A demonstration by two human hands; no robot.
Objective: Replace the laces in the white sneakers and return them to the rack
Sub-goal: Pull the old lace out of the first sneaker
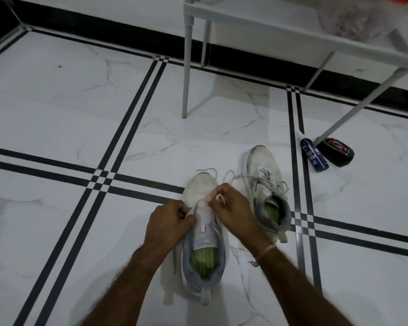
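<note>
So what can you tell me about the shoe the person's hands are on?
The near sneaker is white with a scuffed toe, grey collar and green insole showing inside. A small label sits on the tongue. It stands upright on the tiled floor, toe pointing away, left of the other sneaker. It is only partly laced: a pale lace crosses near the toe, loose ends trailing forward. The left hand and right hand each pinch the lace above the tongue.
</note>
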